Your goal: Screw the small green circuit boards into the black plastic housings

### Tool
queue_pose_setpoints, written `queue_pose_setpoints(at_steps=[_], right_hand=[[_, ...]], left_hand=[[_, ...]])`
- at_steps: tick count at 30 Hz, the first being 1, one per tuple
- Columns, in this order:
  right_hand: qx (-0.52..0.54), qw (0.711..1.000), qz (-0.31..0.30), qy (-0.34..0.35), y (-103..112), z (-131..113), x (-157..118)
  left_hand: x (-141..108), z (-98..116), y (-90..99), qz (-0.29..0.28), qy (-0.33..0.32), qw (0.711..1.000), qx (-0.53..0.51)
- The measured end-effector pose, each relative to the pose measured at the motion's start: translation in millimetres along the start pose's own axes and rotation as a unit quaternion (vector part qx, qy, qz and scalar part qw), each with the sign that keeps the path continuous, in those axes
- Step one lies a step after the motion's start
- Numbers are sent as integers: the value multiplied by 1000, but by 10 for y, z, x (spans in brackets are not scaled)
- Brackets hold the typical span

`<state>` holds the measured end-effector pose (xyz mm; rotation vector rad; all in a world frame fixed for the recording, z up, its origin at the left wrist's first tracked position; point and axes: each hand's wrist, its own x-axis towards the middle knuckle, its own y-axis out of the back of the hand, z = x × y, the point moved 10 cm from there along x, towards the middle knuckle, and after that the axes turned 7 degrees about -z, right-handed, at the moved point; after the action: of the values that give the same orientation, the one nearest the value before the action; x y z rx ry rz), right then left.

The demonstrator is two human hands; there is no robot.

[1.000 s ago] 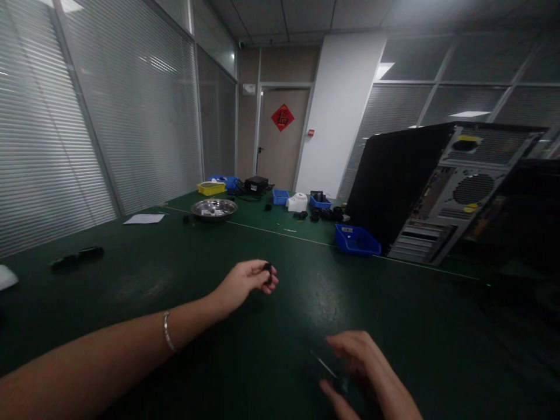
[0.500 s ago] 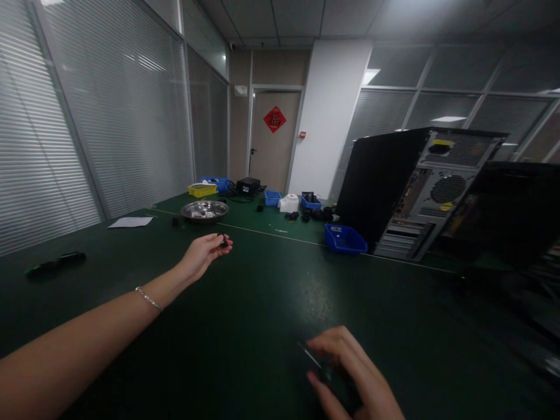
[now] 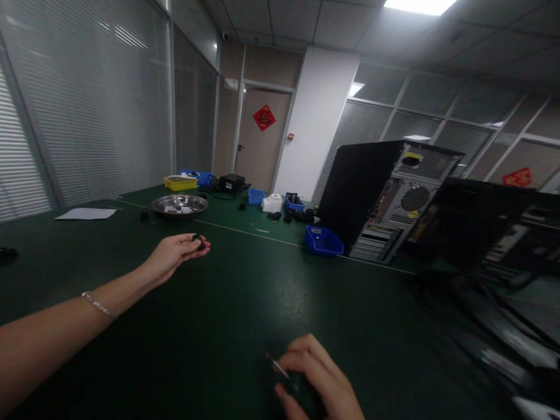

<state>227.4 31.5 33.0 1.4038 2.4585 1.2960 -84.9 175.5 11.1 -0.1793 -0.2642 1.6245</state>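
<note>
My left hand (image 3: pixel 181 251) is stretched forward over the green tabletop (image 3: pixel 227 291), its fingertips pinching a small black piece (image 3: pixel 199 240) whose kind I cannot make out. Nearer to me, my right hand (image 3: pixel 317 376) curls around a screwdriver (image 3: pixel 280 368). The thin metal shaft points up and to the left, while the dark green handle is mostly hidden in the palm. Just beyond my left hand stands a round steel bowl (image 3: pixel 160 208) with small pale bits in it.
A black computer tower (image 3: pixel 359 198) stands tilted in view at right, beside a blue bin (image 3: pixel 321 248). Farther back are a yellow tray (image 3: pixel 180 184), a black box (image 3: pixel 231 182) and a white plastic cover (image 3: pixel 272 203). Paper (image 3: pixel 85 214) lies at left; cables (image 3: pixel 494 309) at right.
The view has swung to the right, so things appear farther left. Both hands keep their grips; the right fingers look more closed around the screwdriver.
</note>
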Motion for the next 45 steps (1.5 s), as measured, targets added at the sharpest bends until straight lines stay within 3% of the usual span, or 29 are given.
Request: queue_pose_setpoints(at_steps=[7,10,14,18,21,27,36,45], right_hand=[[9,1000,-13,6,48,-64,38],[30,999,24,-31,128,6,21],[87,987,87,-103,204,198,-61],[116,987,56,-97,161,138,-40],[91,993,43,-67,199,2,-2],[80,996,32,19,207,-156,34],[17,1000,18,-10,158,-134,-7],[70,997,8,25,161,-201,37]], left_hand=[[-47,-113,-136,-5,17,1000,6],[-117,-137,-283,-25,31,999,22],[-354,-179,-714,-104,60,991,50],[-724,-354,-1248,-218,101,966,93],[-933,-463,-1460,-261,104,949,141],[-1091,-490,-1604,-292,107,943,118],[-1130,-515,-1631,-301,121,941,97],[-1220,-568,-1646,-318,190,928,38]])
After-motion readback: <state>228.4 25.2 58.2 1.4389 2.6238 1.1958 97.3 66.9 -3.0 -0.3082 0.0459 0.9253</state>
